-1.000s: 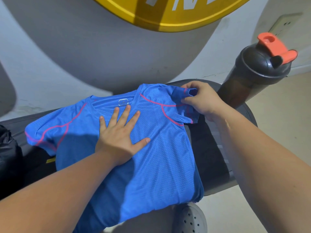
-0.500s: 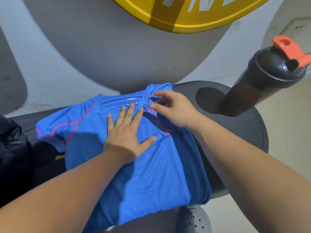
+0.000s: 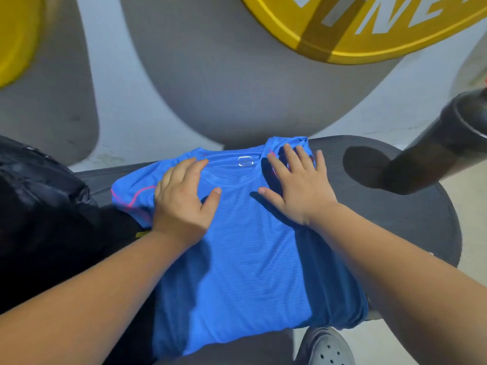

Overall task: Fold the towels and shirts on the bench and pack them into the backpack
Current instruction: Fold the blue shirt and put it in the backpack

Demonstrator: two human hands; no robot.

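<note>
Mid-fold on shirt (image 3: 250, 254), flat on tabletop (image 3: 390, 227): left hand (image 3: 181, 201) and right hand (image 3: 297, 185) both released, palms pressing either side of collar (image 3: 232, 179); side right of collar looks tucked, so next likely fold sleeve (image 3: 129, 193) left of collar inward.

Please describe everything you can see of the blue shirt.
The blue mesh shirt with pink seams lies flat on the dark bench, hem hanging over the near edge. A small label shows inside its round collar. One sleeve is folded in, the other spread. The left hand and right hand rest on it.
</note>
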